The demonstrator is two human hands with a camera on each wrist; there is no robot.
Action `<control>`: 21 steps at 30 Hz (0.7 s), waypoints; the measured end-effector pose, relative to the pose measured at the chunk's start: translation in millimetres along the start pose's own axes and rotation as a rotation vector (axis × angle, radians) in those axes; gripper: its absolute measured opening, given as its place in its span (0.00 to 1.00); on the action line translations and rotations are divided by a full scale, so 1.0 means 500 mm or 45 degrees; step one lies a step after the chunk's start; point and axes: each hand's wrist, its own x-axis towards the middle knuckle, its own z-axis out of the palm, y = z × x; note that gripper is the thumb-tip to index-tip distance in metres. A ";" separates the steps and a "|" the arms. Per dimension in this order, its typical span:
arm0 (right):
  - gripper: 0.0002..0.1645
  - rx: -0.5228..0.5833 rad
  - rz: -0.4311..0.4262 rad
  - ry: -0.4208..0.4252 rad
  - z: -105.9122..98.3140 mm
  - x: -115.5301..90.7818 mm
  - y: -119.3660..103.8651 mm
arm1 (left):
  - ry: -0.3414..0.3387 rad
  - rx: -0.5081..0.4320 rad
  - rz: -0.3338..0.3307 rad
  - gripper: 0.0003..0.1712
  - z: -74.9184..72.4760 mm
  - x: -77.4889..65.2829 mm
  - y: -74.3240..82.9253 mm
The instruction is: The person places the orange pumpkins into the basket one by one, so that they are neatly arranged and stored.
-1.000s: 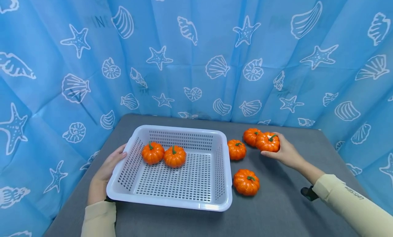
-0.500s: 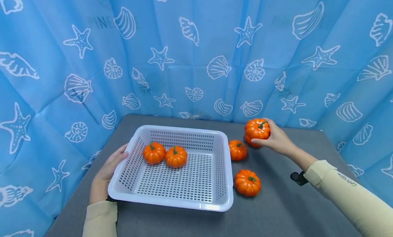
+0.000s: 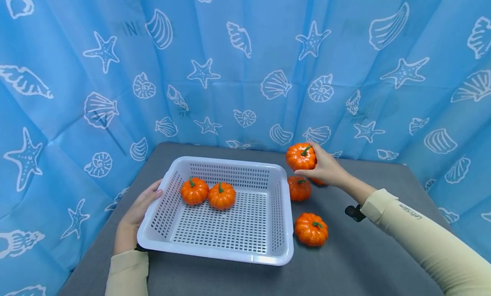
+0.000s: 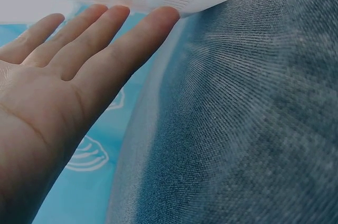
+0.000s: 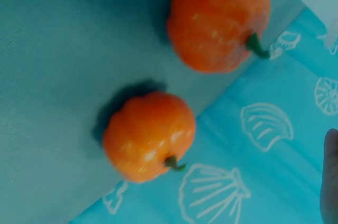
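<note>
My right hand [image 3: 326, 166] grips a small orange pumpkin [image 3: 300, 156] with a green stem, held up behind the right end of a white plastic basket [image 3: 215, 255]. In the right wrist view only a finger [image 5: 330, 176] shows at the edge; the held pumpkin is outside that view. My left hand [image 3: 140, 206] is at the basket's left side. Its straight fingers [image 4: 142, 34] meet the outer wall in the left wrist view. Inside the basket, two pumpkins, one at left [image 3: 194, 191] and one beside it [image 3: 222, 196], sit side by side towards the back.
Right of the basket stand a near pumpkin [image 3: 311, 229] and a pumpkin against its rim [image 3: 299, 189]. Another pumpkin [image 3: 318, 182] is mostly hidden behind my right hand. The grey tabletop [image 3: 368, 245] ends at a blue shell-print curtain [image 3: 238, 66].
My right hand has carried the pumpkin left and up, from the far right pumpkin towards the basket's back right corner. The left hand and basket stay in place.
</note>
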 end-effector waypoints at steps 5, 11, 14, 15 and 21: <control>0.53 0.034 -0.054 -0.044 0.027 0.011 -0.019 | -0.005 -0.025 0.006 0.30 -0.002 0.000 -0.002; 0.54 0.051 -0.053 -0.085 0.051 0.019 -0.044 | -0.001 -0.052 -0.001 0.29 -0.003 0.002 -0.005; 0.53 0.027 -0.072 -0.089 0.063 0.024 -0.053 | 0.016 -0.046 -0.010 0.29 -0.003 0.003 -0.006; 0.53 0.011 -0.081 -0.091 0.067 0.026 -0.056 | 0.022 -0.044 -0.013 0.30 -0.002 0.003 -0.006; 0.55 -0.071 -0.133 -0.140 0.096 0.036 -0.069 | 0.053 -0.021 -0.030 0.30 -0.001 0.002 -0.005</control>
